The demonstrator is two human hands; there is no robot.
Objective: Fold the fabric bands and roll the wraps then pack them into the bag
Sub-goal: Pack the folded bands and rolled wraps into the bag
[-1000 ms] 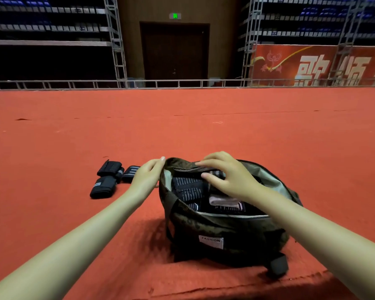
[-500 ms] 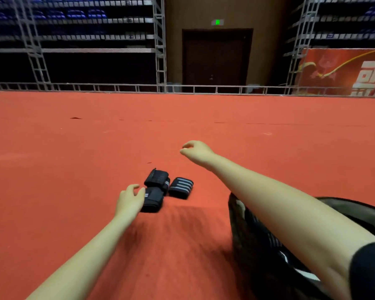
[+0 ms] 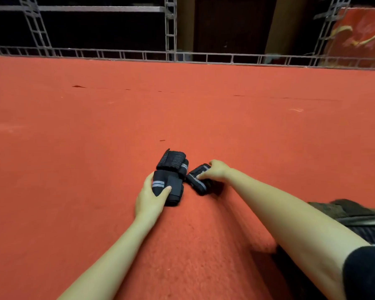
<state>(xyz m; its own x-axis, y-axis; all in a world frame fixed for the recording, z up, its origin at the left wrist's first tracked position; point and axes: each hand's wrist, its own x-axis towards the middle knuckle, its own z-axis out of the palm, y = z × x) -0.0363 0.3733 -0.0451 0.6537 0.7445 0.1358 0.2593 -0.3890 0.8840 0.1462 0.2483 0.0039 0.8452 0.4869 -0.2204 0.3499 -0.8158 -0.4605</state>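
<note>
1. In the head view, we judged the step in hand to be gathering the last rolled wraps from the orange-red carpeted floor [image 3: 204, 118] for packing. Doing it well meant squeezing each roll across its width so the coils could not loosen on the lift, and carrying them low toward the olive-green fabric bag [image 3: 353, 211], whose edge showed at the right side of the view, near us and well apart from the rolls.
2. Our left hand [image 3: 149, 198] grasped the nearest black rolled wrap with a grey stripe [image 3: 168, 187], thumb on its top face and fingers curled round its far left side.
3. Touching that roll on its far side lay a second black ribbed rolled wrap [image 3: 173, 162], untouched by either hand.
4. Just right of the nearest roll, our right hand [image 3: 214, 172] pinched a third, smaller black rolled wrap with grey edging [image 3: 196, 180], fingertips curled down onto it. We could not tell whether it had left the floor.
5. What the bag held was mostly hidden behind our right forearm.
</note>
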